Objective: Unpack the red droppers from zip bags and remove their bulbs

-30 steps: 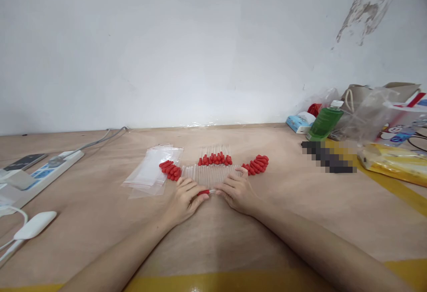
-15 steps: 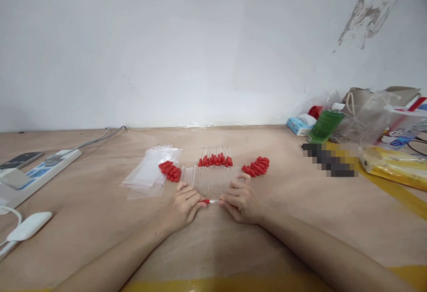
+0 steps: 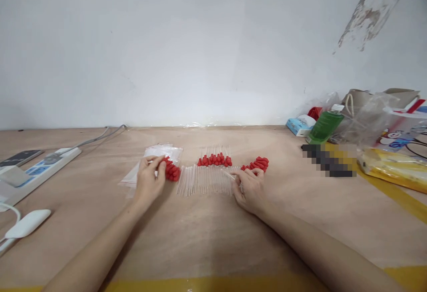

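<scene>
My left hand (image 3: 151, 178) is closed at the left pile of red rubber bulbs (image 3: 173, 172), its thumb and fingertips pinching a bulb at the pile's edge. My right hand (image 3: 250, 187) pinches a thin clear glass dropper tube (image 3: 228, 174), which slants up and leftward out of its fingers. Below that tube runs a row of loose clear glass tubes (image 3: 203, 181) lying side by side. Just behind the row, droppers with red bulbs (image 3: 215, 159) lie with their glass ends pointing away. A second pile of red bulbs (image 3: 260, 164) is partly hidden behind my right hand.
Clear zip bags (image 3: 133, 174) lie behind my left hand. A white power strip (image 3: 43, 172) and a phone (image 3: 22, 158) are at far left. To the right stand a green bottle (image 3: 325, 125), a tissue pack (image 3: 298, 126) and a yellow package (image 3: 393, 165).
My hands have parted from the red-bulbed tube they held together at the front. The left moved to the left bulb pile; the right moved slightly up and right, onto a bare glass tube.
</scene>
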Motion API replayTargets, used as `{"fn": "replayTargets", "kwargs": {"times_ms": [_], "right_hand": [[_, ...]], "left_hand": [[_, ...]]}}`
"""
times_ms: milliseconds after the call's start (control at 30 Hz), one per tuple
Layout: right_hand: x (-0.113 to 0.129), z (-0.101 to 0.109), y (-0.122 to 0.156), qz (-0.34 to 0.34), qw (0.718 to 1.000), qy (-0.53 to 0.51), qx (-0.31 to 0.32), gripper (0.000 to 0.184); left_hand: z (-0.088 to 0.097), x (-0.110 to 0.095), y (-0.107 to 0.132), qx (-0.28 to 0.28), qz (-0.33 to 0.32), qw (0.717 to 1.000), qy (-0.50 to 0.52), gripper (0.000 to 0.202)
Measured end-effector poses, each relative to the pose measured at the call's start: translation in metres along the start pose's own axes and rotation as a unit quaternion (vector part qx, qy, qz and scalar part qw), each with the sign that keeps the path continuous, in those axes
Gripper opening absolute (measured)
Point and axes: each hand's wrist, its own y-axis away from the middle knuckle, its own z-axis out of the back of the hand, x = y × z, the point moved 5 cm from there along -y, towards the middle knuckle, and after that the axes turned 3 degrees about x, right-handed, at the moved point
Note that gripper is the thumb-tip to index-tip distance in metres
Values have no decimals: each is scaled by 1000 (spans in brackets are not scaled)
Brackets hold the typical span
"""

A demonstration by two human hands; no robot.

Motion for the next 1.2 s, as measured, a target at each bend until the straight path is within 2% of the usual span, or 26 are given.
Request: {"fn": "replayTargets", "kwargs": {"times_ms": [33,100,200,367,467,567,633,733,833,967,1067,1200], "right_hand": [[0,-1,-1,0,1000,10,-6,15],[-2,-4,-2,7,999,38,-15,13],[-6,-9,-2,20,997,73,-14,14],[-7,-17,-2,39,996,75,7,14],[-5,-20,0,49,997,56,30,13],[-3,-21,1,58,996,44,57,15],[-3,-21,1,60,995,36,72,18],[-3,-20,0,57,995,21,85,23],[-6,-17,0,55,994,20,95,35],[-11,-13,1,62,988,10,141,47],[-12,-12,2,74,977,-11,201,46],[-12,-11,0,51,963,-43,261,45]], "left_hand": [[0,10,-8,8,19,1000,-18,29],[-5,31,-21,66,60,996,-21,32],[-12,51,-30,127,106,986,-15,36],[-20,55,-30,192,100,975,-42,29],[-14,53,-30,182,113,975,-57,34],[-3,40,-30,118,106,984,-80,34],[-5,17,-30,111,39,991,-70,29],[-22,-23,-26,160,-81,983,-43,24],[-43,-50,-26,213,-116,970,-20,21],[-68,-60,-34,252,-82,964,-26,20],[-83,-59,-39,272,-57,960,-34,20],[-96,-60,-38,291,-64,953,-44,20]]}}
